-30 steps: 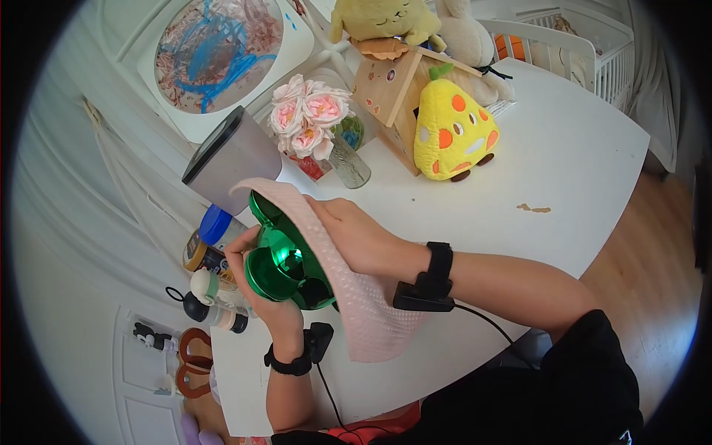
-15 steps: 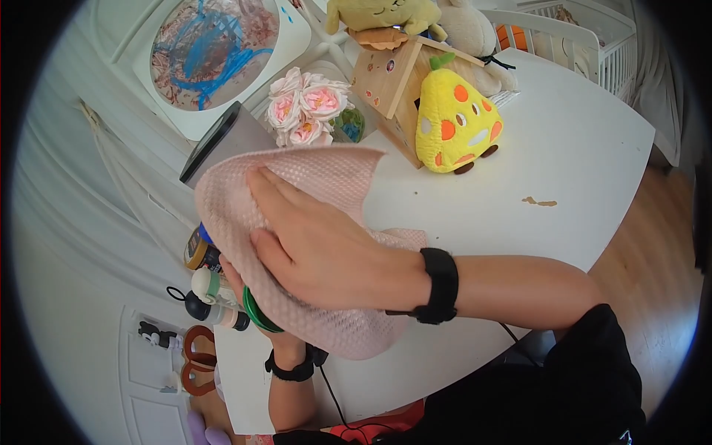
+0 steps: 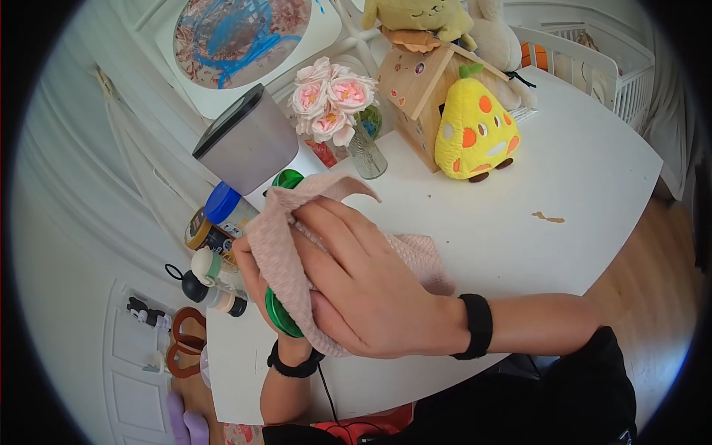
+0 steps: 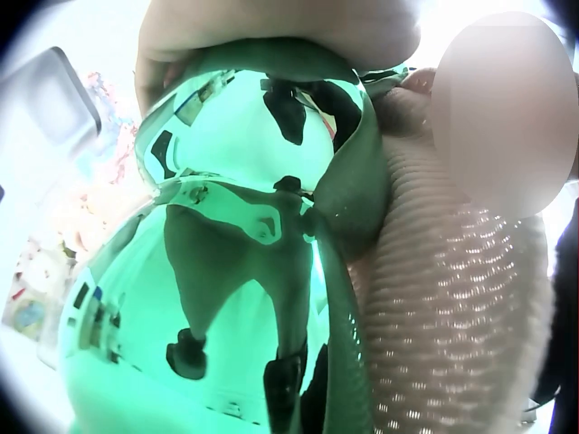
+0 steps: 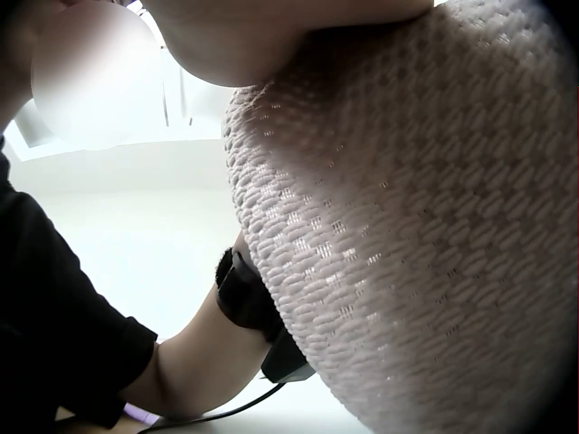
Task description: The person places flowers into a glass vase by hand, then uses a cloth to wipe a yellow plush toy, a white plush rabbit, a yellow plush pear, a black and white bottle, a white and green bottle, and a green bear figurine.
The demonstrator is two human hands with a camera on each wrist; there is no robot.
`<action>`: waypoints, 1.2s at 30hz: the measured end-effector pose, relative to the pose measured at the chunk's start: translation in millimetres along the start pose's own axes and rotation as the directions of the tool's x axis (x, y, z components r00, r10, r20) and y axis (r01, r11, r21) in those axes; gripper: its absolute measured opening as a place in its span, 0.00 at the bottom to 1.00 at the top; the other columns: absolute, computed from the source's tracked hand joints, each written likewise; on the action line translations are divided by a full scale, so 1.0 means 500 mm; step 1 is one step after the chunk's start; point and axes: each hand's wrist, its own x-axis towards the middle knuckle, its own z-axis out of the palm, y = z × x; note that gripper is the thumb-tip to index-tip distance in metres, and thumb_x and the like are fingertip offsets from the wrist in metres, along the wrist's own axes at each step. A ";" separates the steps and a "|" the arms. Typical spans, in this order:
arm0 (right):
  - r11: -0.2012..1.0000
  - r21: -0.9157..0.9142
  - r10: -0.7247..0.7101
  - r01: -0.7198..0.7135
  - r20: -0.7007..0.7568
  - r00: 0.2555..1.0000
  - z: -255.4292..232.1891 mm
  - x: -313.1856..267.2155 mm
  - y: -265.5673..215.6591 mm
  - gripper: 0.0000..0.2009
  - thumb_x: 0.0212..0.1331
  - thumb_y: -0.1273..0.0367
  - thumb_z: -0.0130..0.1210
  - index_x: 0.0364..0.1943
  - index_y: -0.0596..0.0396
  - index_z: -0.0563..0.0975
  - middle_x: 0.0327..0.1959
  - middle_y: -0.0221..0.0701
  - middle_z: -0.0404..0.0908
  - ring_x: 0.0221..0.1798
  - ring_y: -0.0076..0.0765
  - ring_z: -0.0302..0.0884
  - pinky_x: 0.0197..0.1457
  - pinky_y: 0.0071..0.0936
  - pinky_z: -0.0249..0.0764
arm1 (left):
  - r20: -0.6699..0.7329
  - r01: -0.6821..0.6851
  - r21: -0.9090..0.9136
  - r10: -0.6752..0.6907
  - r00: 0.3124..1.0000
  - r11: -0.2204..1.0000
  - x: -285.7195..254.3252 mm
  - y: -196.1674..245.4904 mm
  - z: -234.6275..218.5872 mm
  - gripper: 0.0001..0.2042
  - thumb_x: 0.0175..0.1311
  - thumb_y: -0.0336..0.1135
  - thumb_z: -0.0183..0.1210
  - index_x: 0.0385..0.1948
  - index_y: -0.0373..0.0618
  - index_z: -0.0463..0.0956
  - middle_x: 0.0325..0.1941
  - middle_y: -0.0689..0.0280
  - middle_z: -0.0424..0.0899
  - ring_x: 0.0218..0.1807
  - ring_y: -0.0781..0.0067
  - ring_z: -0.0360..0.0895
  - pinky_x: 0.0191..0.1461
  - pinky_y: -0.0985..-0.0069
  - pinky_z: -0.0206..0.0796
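Note:
My left hand [image 3: 254, 274] grips a shiny green, mirror-like lobed dish [image 3: 282, 311] from its far side, fingers round the outside. In the left wrist view the dish's rounded green lobes [image 4: 226, 298] fill the middle, under the fingers. A pale pink textured cloth [image 3: 278, 245] drapes over the dish and hides most of it. My right hand [image 3: 378, 289] holds the cloth against the dish, its fingers bent over the fabric and its thumb lower down. In the right wrist view the waffle-weave cloth [image 5: 425, 235] hangs large below the hand.
Beyond the hands stand a grey bin [image 3: 252, 141], pink roses [image 3: 330, 100] in a glass vase [image 3: 367, 154], a wooden house [image 3: 415, 89] and a yellow plush toy [image 3: 478, 133]. A blue-lidded jar [image 3: 222, 204] and several bottles line the left edge of the white table [image 3: 519, 252].
The right hand has swung the cloth from the dish's right side over its front, then drawn in and bent its fingers. The left hand keeps its grip, and the view has shifted slightly.

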 end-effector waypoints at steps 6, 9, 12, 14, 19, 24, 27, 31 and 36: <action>0.969 0.189 0.170 -0.162 -0.027 0.985 0.012 0.030 0.046 0.21 0.64 0.70 0.49 0.59 0.70 0.69 0.63 0.57 0.67 0.59 0.62 0.71 0.62 0.45 0.70 | 0.038 -0.048 0.172 0.042 0.998 0.984 0.025 0.042 0.014 0.21 0.74 0.45 0.52 0.56 0.36 0.67 0.52 0.63 0.72 0.55 0.71 0.70 0.66 0.69 0.58; 0.844 0.317 0.411 -0.432 0.135 0.902 0.012 0.025 0.084 0.15 0.70 0.68 0.46 0.51 0.67 0.71 0.57 0.54 0.71 0.53 0.64 0.73 0.53 0.46 0.73 | 0.066 -0.034 0.192 0.021 0.998 0.981 0.040 0.019 0.010 0.18 0.74 0.42 0.48 0.55 0.36 0.67 0.52 0.62 0.73 0.54 0.72 0.71 0.64 0.72 0.60; 0.643 0.452 0.571 -0.619 0.256 0.780 0.025 -0.023 0.108 0.14 0.74 0.66 0.41 0.50 0.65 0.71 0.53 0.53 0.73 0.51 0.68 0.73 0.51 0.48 0.73 | 0.068 -0.023 0.092 0.017 0.998 0.995 0.042 0.017 0.014 0.18 0.79 0.43 0.43 0.55 0.36 0.68 0.52 0.61 0.74 0.54 0.72 0.74 0.62 0.75 0.64; 0.809 0.454 0.440 -0.374 -0.046 0.897 0.041 -0.075 0.091 0.16 0.74 0.67 0.42 0.55 0.67 0.69 0.56 0.56 0.71 0.55 0.65 0.72 0.57 0.45 0.71 | 0.066 0.020 0.001 -0.020 0.998 1.000 0.044 0.013 0.012 0.21 0.79 0.47 0.43 0.55 0.36 0.67 0.52 0.61 0.74 0.55 0.72 0.74 0.62 0.75 0.64; 0.980 -0.159 0.141 -0.121 0.126 0.982 0.016 -0.093 0.044 0.31 0.66 0.62 0.54 0.65 0.72 0.62 0.63 0.60 0.66 0.63 0.66 0.66 0.68 0.51 0.63 | 0.084 0.021 0.011 -0.022 0.996 1.000 0.041 0.012 0.015 0.21 0.80 0.47 0.42 0.55 0.36 0.67 0.52 0.61 0.75 0.55 0.72 0.75 0.63 0.74 0.65; 0.996 -0.084 0.008 -0.011 -0.041 0.999 0.033 -0.018 0.068 0.34 0.62 0.60 0.57 0.63 0.75 0.63 0.63 0.58 0.66 0.63 0.64 0.66 0.66 0.50 0.64 | 0.063 -0.007 -0.015 0.008 0.998 1.000 0.039 0.017 0.017 0.18 0.79 0.43 0.45 0.55 0.36 0.67 0.52 0.62 0.74 0.53 0.73 0.74 0.62 0.73 0.64; 0.982 0.108 0.161 -0.157 -0.027 0.987 0.027 0.034 0.073 0.25 0.65 0.62 0.54 0.59 0.69 0.67 0.59 0.57 0.70 0.59 0.63 0.70 0.60 0.48 0.68 | 0.026 0.006 0.061 -0.008 1.000 0.998 0.034 0.019 0.023 0.18 0.77 0.44 0.49 0.55 0.36 0.67 0.51 0.63 0.72 0.52 0.74 0.72 0.61 0.74 0.63; 0.800 0.282 0.506 -0.530 0.158 0.848 0.011 0.044 0.067 0.18 0.72 0.64 0.49 0.56 0.64 0.68 0.55 0.55 0.73 0.53 0.56 0.76 0.52 0.42 0.73 | 0.045 0.037 0.000 -0.037 0.998 0.999 0.038 0.004 0.011 0.21 0.76 0.46 0.49 0.56 0.36 0.67 0.53 0.61 0.71 0.56 0.73 0.72 0.64 0.73 0.61; 0.718 0.491 0.546 -0.494 0.044 0.837 0.012 -0.032 0.041 0.19 0.69 0.63 0.51 0.53 0.67 0.68 0.50 0.55 0.73 0.55 0.62 0.71 0.58 0.49 0.67 | 0.209 0.047 -0.035 -0.039 0.977 0.998 0.056 -0.015 0.000 0.24 0.77 0.54 0.47 0.57 0.39 0.66 0.53 0.61 0.74 0.60 0.70 0.72 0.67 0.73 0.60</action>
